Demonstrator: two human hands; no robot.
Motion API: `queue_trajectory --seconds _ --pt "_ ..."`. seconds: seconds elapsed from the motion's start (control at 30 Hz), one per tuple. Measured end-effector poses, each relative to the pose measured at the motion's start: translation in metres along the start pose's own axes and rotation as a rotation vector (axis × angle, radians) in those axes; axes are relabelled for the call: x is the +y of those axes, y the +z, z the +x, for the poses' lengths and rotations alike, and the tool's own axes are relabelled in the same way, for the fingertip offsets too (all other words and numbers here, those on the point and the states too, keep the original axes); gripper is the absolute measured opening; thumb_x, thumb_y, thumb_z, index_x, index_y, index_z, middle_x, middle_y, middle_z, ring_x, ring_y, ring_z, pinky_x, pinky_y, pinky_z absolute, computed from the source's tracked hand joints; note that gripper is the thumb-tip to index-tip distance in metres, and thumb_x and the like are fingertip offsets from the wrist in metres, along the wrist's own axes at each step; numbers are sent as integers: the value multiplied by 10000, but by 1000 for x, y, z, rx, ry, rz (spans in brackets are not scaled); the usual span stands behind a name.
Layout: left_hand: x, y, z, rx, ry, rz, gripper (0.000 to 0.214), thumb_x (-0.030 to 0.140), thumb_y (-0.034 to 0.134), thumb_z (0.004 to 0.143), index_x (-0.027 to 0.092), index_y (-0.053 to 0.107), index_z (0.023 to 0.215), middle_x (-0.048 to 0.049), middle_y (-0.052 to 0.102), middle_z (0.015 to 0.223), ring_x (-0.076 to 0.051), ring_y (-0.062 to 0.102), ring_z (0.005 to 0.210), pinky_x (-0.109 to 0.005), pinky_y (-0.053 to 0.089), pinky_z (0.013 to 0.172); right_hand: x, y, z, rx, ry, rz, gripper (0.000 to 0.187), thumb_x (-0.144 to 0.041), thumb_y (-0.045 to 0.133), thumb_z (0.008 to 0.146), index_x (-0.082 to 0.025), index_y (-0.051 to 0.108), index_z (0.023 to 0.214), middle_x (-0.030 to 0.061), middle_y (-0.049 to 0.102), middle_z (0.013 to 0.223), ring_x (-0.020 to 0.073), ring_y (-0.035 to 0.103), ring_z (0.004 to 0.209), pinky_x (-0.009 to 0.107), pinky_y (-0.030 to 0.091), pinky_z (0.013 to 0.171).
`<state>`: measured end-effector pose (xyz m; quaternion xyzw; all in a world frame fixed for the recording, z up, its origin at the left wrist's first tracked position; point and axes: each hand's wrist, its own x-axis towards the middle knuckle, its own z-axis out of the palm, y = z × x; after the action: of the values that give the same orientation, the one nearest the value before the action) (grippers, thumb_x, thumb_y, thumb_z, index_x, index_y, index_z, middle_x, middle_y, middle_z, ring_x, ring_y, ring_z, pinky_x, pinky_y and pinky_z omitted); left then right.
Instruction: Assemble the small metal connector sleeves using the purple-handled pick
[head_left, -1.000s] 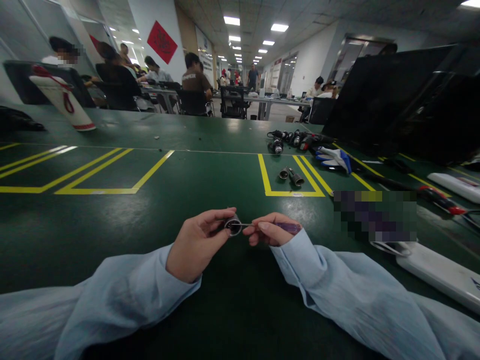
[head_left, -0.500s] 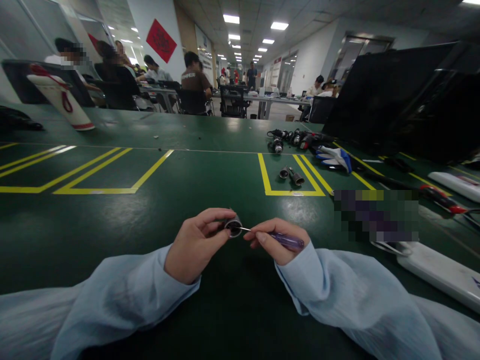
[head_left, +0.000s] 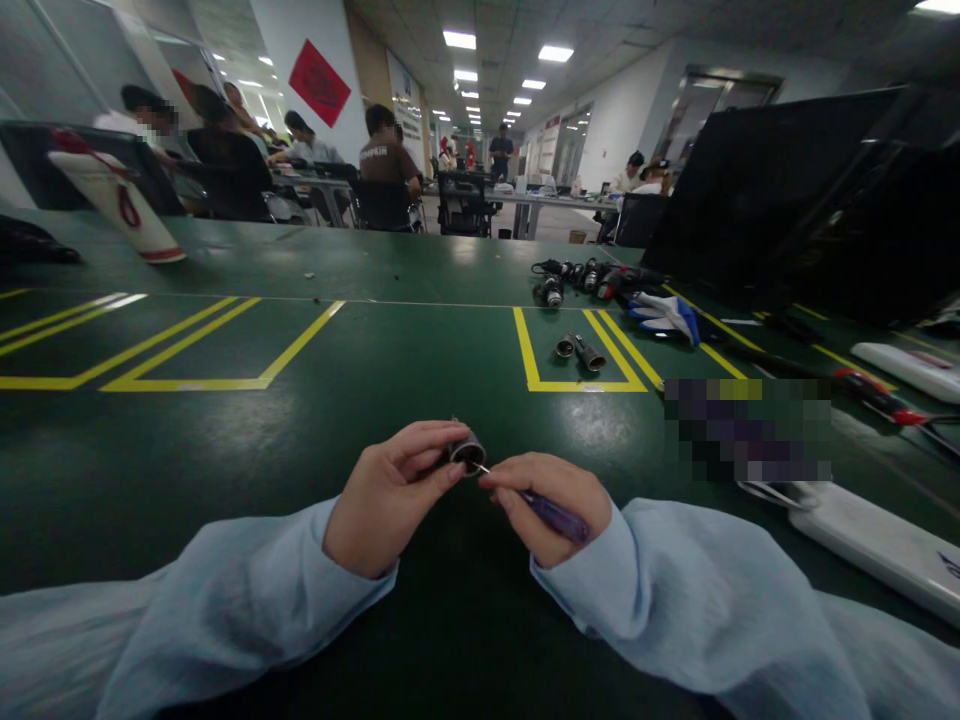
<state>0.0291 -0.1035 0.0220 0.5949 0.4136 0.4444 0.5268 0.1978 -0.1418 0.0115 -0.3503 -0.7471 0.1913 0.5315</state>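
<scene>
Above the green table, my left hand (head_left: 397, 490) pinches a small dark metal cup-shaped part (head_left: 469, 453) between thumb and fingers, its round opening turned toward me. My right hand (head_left: 555, 500) is closed around a screwdriver (head_left: 556, 515) with a translucent purple handle. The thin shaft reaches left into the opening of the part; its tip is hidden inside. Farther off, two similar metal parts, one short (head_left: 565, 346) and one longer (head_left: 590, 354), lie within a yellow taped outline.
A clump of black cabled tools (head_left: 555, 285) and a blue-and-white glove (head_left: 666, 316) lie at the back right. A white power strip (head_left: 877, 540) and a red-black tool (head_left: 877, 395) are on the right. Black monitors (head_left: 780, 190) stand behind them. A white cup (head_left: 124, 205) stands far left.
My right hand has shifted slightly left and down, closer to the metal part, and less of the screwdriver's shaft shows. My left hand still holds the part, now tilted slightly differently.
</scene>
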Motion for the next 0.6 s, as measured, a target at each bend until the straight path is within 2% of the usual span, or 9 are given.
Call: queue_trajectory --seconds 0.07,0.13,0.23,0.33,0.43,0.53,0.6 --pt "0 -1 0 -5 -9 -12 326 114 686 622 150 647 944 -44 654 1033 -178 637 921 -308 503 899 4 1 0 97 267 233 104 -155 549 759 -152 649 789 61 696 730 131 648 624 263 532 609" --pt "0 -1 0 4 -15 -7 327 118 688 623 150 646 946 -44 657 1033 -183 638 921 -317 500 903 8 2 0 130 523 529 92 -216 587 760 -153 648 789 53 706 737 125 654 603 262 542 593" --pt "1 -1 1 28 -18 24 328 122 696 612 145 647 936 -50 656 1047 -188 642 914 -325 499 905 15 1 2 150 732 908 141 -260 670 700 -142 648 774 56 716 732 125 662 605 266 554 610" --pt "3 0 2 41 -23 42 337 136 693 620 134 635 952 -58 664 1037 -188 644 912 -323 495 911 22 2 4 165 817 1104 181 -243 727 634 -131 652 753 69 720 720 123 663 593 251 555 598" --pt "4 1 3 17 -41 36 355 150 682 641 123 609 988 -58 689 971 -187 651 895 -326 497 906 27 2 6 142 868 1206 202 -224 746 604 -126 654 755 82 721 721 123 668 603 246 557 602" --pt "4 0 4 2 -61 24 366 149 677 650 120 589 1004 -51 705 910 -187 659 870 -329 512 884 28 0 7 123 876 1221 205 -225 745 603 -128 650 757 78 722 721 121 670 610 247 558 608" --pt "4 0 4 -1 -65 14 358 146 676 656 123 584 1001 -45 705 908 -182 660 867 -322 520 873 26 -2 7 113 832 1177 182 -233 724 636 -134 645 767 65 723 738 117 670 621 249 558 620"
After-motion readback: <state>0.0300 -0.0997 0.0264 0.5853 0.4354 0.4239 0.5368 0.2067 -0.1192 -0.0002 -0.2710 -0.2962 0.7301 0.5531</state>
